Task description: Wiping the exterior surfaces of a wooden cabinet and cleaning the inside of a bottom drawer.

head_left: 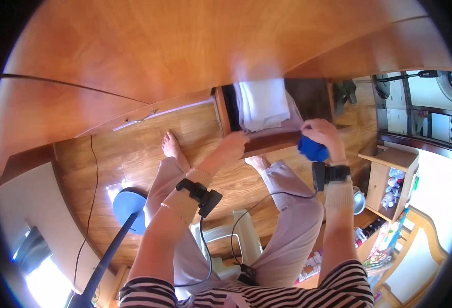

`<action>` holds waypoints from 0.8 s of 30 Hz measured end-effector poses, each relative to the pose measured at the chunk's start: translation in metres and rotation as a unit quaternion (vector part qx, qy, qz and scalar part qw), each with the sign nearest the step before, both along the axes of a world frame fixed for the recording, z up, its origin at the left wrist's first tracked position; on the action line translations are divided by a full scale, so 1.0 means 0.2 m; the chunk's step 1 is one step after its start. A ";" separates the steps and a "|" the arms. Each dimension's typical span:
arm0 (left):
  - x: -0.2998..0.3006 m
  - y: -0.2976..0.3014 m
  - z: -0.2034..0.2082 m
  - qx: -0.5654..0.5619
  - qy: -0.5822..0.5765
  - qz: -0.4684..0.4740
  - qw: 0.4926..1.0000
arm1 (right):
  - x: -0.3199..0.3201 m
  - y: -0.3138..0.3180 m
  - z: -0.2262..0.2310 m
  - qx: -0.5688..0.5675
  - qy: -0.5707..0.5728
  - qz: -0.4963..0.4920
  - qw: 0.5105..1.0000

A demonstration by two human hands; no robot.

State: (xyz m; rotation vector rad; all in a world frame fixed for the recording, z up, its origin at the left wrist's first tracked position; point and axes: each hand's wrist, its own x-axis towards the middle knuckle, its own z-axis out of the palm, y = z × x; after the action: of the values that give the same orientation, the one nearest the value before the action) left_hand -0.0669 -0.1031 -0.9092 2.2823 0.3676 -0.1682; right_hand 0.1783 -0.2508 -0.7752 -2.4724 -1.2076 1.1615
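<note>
A pulled-out wooden drawer [274, 146] holds a stack of folded white cloth [261, 105] on top of a greyish-mauve folded cloth [292, 123]. Dark cloth [231, 108] shows along the drawer's left side. My left hand [234, 143] is closed at the left end of the drawer's front edge, its fingertips partly hidden. Over the front right corner, my right hand [322, 132] grips a bunched blue cloth [312, 150]. That cloth hangs below the fingers, just outside the drawer front.
A large wooden cabinet front [149, 46] rises ahead. On the left stands a round blue base with a pole [128, 205]. A pale plastic stool [236, 236] is between my legs. Cables trail from both wrist straps. At right are a small wooden cabinet [390, 177] and a fan [447, 84].
</note>
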 end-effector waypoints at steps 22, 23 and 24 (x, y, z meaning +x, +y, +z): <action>0.25 -0.08 0.13 -0.141 0.188 -0.032 0.971 | 0.32 -0.07 -0.61 0.142 -0.191 0.178 0.955; 0.22 -0.07 0.14 -0.134 0.158 -0.041 0.977 | 0.32 -0.05 -0.49 0.051 -0.240 0.161 0.956; 0.24 -0.11 0.13 -0.141 0.154 -0.045 0.977 | 0.40 -0.12 -0.49 0.011 -0.288 0.145 0.946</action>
State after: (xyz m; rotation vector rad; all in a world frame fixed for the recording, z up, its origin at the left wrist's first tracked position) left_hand -0.0189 -0.1246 -0.8830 1.9924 0.3724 -0.5889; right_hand 0.2579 -0.2740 -0.8726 -2.7794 -1.7609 0.4532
